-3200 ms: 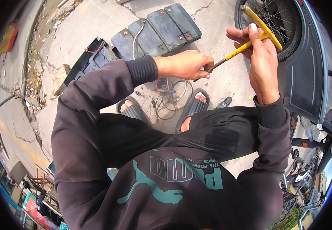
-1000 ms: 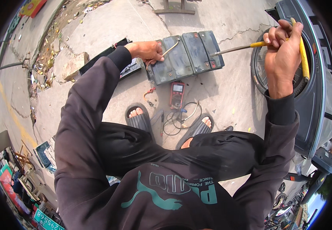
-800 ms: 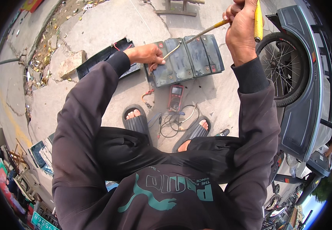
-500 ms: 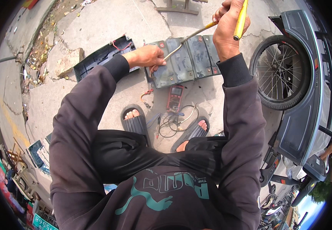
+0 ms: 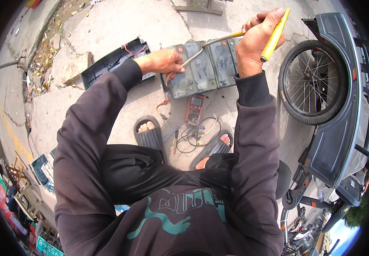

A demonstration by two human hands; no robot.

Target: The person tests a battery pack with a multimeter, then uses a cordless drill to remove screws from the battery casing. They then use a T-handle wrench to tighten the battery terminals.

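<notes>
A row of dark grey block batteries lies on the ground in front of me. My left hand is over the left battery, its fingers pinched on a pale cable. That cable runs to the metal tip of a tool with yellow grips, resting at the batteries' far edge. My right hand is wrapped round the tool, above the right end of the row. One yellow grip points toward the tip, the other sticks out beside my palm. The hand hides how they join, and the exact tool kind is unclear.
A red multimeter and tangled leads lie between the batteries and my sandals. Left of the batteries is an open black case with a red wire. A spoked wheel and a grey vehicle body stand on the right.
My right hand has moved slightly lower, and the yellow grip beside its palm has shifted right and down. My left hand stays at the cable, and the tool's tip is nearly in the same place.
</notes>
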